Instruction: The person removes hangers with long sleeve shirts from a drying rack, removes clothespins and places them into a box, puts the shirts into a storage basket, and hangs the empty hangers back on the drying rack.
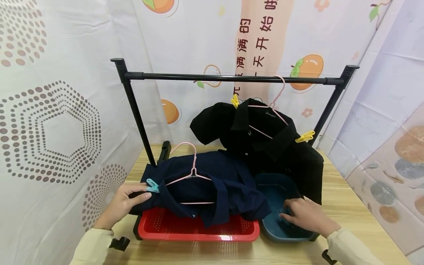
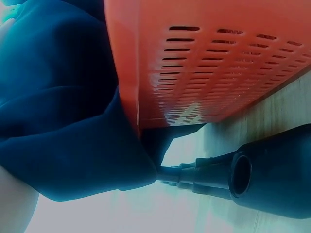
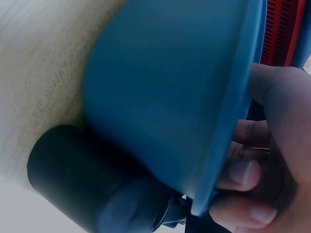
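My left hand (image 1: 127, 201) pinches the left shoulder of a navy collared shirt (image 1: 195, 165), thumb and fingers on either side of the cloth. Right at those fingertips, a light-blue clothespin (image 1: 152, 186) sits on the shirt. A pink hanger (image 1: 194, 171) runs through its collar, and the shirt lies across a red plastic basket (image 1: 198, 236). My right hand (image 1: 306, 213) reaches into a blue basin (image 1: 276, 230), fingers bent below the rim. Something bluish shows between thumb and forefinger; I cannot tell whether they grip it.
A black garment rack (image 1: 212, 77) spans the table. From its bar hangs a black shirt (image 1: 228, 127) on another pink hanger (image 1: 279, 92), with yellow clothespins (image 1: 305, 137) at both shoulders. Black rack feet (image 1: 120, 243) stick out at the front beside the basket and basin.
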